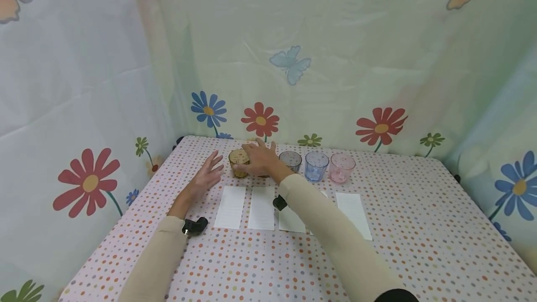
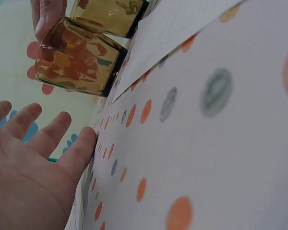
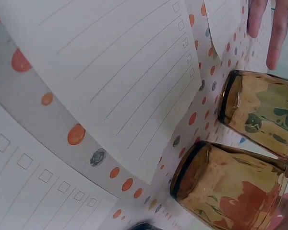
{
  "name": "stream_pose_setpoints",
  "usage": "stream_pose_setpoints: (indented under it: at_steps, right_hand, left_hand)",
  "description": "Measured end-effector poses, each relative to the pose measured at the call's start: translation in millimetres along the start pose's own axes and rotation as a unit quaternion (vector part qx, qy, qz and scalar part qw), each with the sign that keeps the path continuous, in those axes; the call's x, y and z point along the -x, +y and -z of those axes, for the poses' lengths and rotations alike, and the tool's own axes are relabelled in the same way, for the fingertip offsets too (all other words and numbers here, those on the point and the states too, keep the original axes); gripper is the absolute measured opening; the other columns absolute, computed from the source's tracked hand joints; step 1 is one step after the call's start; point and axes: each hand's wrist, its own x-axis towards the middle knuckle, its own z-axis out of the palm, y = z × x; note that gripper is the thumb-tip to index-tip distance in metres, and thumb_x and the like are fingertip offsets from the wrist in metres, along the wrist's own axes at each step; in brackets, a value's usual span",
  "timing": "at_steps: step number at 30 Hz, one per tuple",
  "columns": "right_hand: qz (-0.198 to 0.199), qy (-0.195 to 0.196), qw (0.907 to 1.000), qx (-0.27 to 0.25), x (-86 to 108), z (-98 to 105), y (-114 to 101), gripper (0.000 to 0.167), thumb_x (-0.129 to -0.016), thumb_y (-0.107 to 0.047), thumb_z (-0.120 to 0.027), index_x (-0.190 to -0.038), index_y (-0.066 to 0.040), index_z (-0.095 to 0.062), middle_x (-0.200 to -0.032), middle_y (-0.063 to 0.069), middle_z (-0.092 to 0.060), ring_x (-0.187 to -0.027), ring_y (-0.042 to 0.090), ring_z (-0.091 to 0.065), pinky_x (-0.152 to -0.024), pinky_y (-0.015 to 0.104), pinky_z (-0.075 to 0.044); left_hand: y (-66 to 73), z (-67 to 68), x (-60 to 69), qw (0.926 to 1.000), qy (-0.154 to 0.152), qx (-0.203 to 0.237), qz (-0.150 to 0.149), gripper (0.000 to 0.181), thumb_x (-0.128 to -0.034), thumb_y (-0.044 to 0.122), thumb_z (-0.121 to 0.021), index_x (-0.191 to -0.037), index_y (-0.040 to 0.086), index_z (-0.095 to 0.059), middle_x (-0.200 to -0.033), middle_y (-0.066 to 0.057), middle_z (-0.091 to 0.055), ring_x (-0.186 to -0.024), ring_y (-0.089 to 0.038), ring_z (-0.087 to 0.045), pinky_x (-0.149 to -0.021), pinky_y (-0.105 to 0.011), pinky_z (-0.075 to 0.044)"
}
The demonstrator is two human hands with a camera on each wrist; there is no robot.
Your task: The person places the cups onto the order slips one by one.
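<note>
Two amber glasses stand side by side on the dotted table. The left one (image 1: 238, 163) shows clearly in the head view; the second (image 3: 233, 184) is mostly covered there by my right hand (image 1: 262, 160). From above, that hand holds the second amber glass near its rim, its thumb reaching between the two. Part of its fingers is hidden behind the glass in the right wrist view. To the left of the glasses is my left hand (image 1: 203, 178), fingers spread and palm toward them. A gap separates it from the left amber glass (image 2: 79, 57) in the left wrist view.
A grey glass (image 1: 290, 160), a blue glass (image 1: 316, 166) and a pink glass (image 1: 341, 168) continue the row rightward. Before the row lie several white paper sheets (image 1: 230, 206) with lines and small boxes, partly under my right forearm. A flowered curtain (image 1: 319, 101) hangs behind the table (image 1: 419, 218).
</note>
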Motion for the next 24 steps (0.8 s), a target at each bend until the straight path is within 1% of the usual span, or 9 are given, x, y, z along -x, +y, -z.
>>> stream_pose_setpoints:
  at_steps: [3, 7, 10, 14, 17, 21, 24]
  right_hand:
    - [-0.005, -0.007, 1.0, 0.002, -1.9, -1.4, -1.0, 0.091, -0.09, -0.077, -0.046, -0.159, -0.02, -0.034, -0.163, 0.007, -0.036, -0.155, 0.036, -0.015, -0.114, 0.076, -0.009]
    - [-0.012, -0.012, 0.9999, 0.0, -4.4, -3.2, -1.3, 0.089, -0.089, -0.077, -0.047, -0.158, -0.02, -0.038, -0.161, 0.007, -0.04, -0.154, 0.036, -0.016, -0.114, 0.076, -0.007]
    - [-0.02, -0.016, 0.9997, 0.007, -5.6, -4.6, -0.8, 0.088, -0.089, -0.076, -0.048, -0.157, -0.021, -0.039, -0.16, 0.006, -0.042, -0.154, 0.035, -0.018, -0.114, 0.075, -0.009]
    - [-0.03, -0.014, 0.9994, 0.012, -6.3, -6.0, -0.5, 0.087, -0.089, -0.075, -0.049, -0.156, -0.021, -0.04, -0.158, 0.005, -0.044, -0.153, 0.034, -0.02, -0.115, 0.074, -0.013]
    - [-0.034, -0.01, 0.9994, 0.0, -6.3, -6.0, -0.9, 0.086, -0.089, -0.073, -0.052, -0.155, -0.02, -0.042, -0.157, 0.005, -0.046, -0.153, 0.033, -0.02, -0.115, 0.073, -0.013]
    - [-0.032, -0.012, 0.9992, -0.021, -6.2, -5.9, -1.7, 0.085, -0.089, -0.071, -0.055, -0.155, -0.019, -0.043, -0.157, 0.005, -0.046, -0.154, 0.032, -0.017, -0.116, 0.073, -0.012]
    - [-0.023, -0.008, 0.9992, -0.032, -8.1, -6.4, -2.0, 0.085, -0.088, -0.071, -0.056, -0.154, -0.018, -0.044, -0.157, 0.004, -0.045, -0.155, 0.03, -0.016, -0.116, 0.073, -0.012]
  left_hand:
    - [-0.4, -0.1, 0.1, 1.0, 0.0, 0.0, 0.0, 0.081, -0.1014, 0.021, -0.047, -0.164, 0.021, 0.003, -0.17, -0.015, 0.0, -0.155, -0.043, -0.006, -0.121, -0.061, -0.014]
    - [-1.4, -0.6, 1.2, 0.9999, -0.012, 0.005, -0.011, 0.079, -0.1016, 0.014, -0.042, -0.164, 0.018, 0.006, -0.169, -0.02, 0.003, -0.154, -0.046, -0.004, -0.121, -0.062, -0.012]
    - [-2.2, -1.1, 0.6, 0.9995, -0.025, 0.007, -0.017, 0.078, -0.1021, 0.01, -0.039, -0.164, 0.017, 0.007, -0.169, -0.022, 0.004, -0.154, -0.047, -0.003, -0.12, -0.063, -0.011]
    - [-3.5, -0.9, -2.7, 0.9992, -0.032, 0.004, -0.023, 0.078, -0.1018, 0.009, -0.04, -0.164, 0.015, 0.007, -0.168, -0.023, 0.004, -0.153, -0.048, -0.003, -0.12, -0.064, -0.012]
    - [-3.5, -0.5, -4.5, 0.9991, -0.035, 0.001, -0.024, 0.079, -0.1004, 0.008, -0.04, -0.163, 0.012, 0.007, -0.168, -0.024, 0.003, -0.153, -0.05, -0.002, -0.119, -0.066, -0.011]
    - [-2.4, 0.6, -4.0, 0.999, -0.038, -0.006, -0.022, 0.081, -0.0991, 0.009, -0.041, -0.163, 0.013, 0.008, -0.168, -0.024, 0.003, -0.152, -0.05, -0.002, -0.118, -0.067, -0.012]
    - [-1.8, 2.9, -2.2, 0.9989, -0.037, -0.016, -0.023, 0.082, -0.1003, 0.012, -0.045, -0.164, 0.015, 0.006, -0.168, -0.023, 0.001, -0.153, -0.05, -0.005, -0.118, -0.067, -0.014]
